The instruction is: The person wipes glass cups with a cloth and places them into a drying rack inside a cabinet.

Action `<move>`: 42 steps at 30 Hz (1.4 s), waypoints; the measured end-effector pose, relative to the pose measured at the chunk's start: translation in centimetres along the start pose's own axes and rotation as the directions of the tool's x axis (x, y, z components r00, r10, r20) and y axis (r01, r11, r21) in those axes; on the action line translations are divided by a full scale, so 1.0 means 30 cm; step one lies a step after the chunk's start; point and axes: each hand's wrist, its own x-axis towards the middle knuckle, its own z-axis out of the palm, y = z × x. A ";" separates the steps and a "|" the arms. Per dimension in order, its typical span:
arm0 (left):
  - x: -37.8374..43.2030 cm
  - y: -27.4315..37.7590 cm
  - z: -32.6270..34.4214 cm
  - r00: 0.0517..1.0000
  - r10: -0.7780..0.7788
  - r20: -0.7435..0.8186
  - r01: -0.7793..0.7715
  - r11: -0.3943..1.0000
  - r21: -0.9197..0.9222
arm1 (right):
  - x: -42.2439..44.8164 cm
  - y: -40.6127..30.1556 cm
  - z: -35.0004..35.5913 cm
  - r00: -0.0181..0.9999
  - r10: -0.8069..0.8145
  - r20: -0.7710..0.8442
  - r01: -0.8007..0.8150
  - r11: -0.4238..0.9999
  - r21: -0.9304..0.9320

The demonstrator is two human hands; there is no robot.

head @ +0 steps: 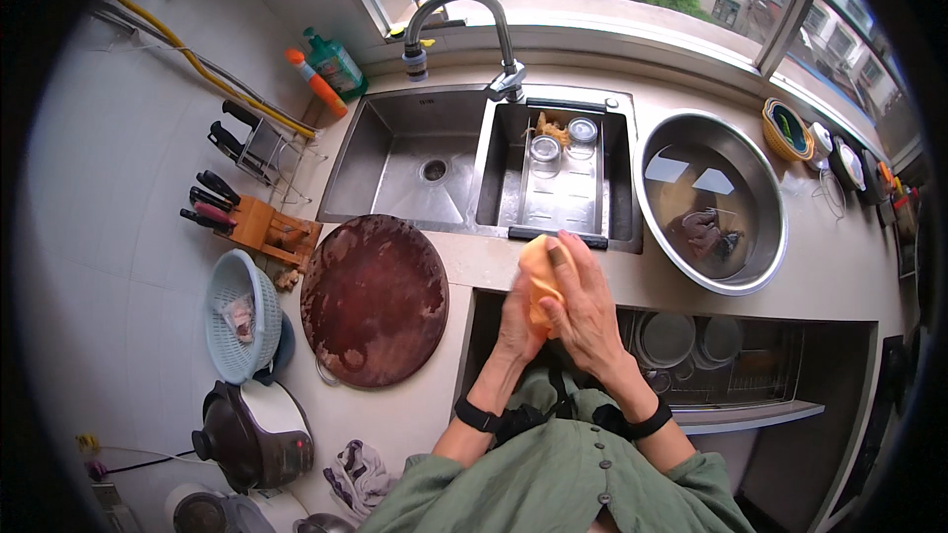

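Note:
An orange-yellow cloth (539, 266) is bunched between my two hands, in front of the sink's near edge. My left hand (518, 322) presses on it from the left and looks slightly blurred. From the other side my right hand (589, 303) grips it, with the fingers wrapped over the top. Just beyond is the double-bowl stainless steel sink (415, 141). A metal drainer tray (563, 200) sits in its right bowl, carrying two upturned glass jars (546, 152) and a piece of ginger-like root (552, 129).
Right of the sink stands a steel basin (770, 237) of water with dark pieces in it. On the left are a round wooden chopping board (374, 303), a knife block (270, 229), a plastic colander (218, 333) and an electric cooker (255, 437). An open drawer (748, 414) below holds dishes.

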 end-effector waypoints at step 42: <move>0.041 0.043 -0.136 0.988 -0.105 -0.114 0.048 0.908 -0.417 | -0.105 0.056 -0.132 0.645 0.594 0.481 -0.645 0.084 0.760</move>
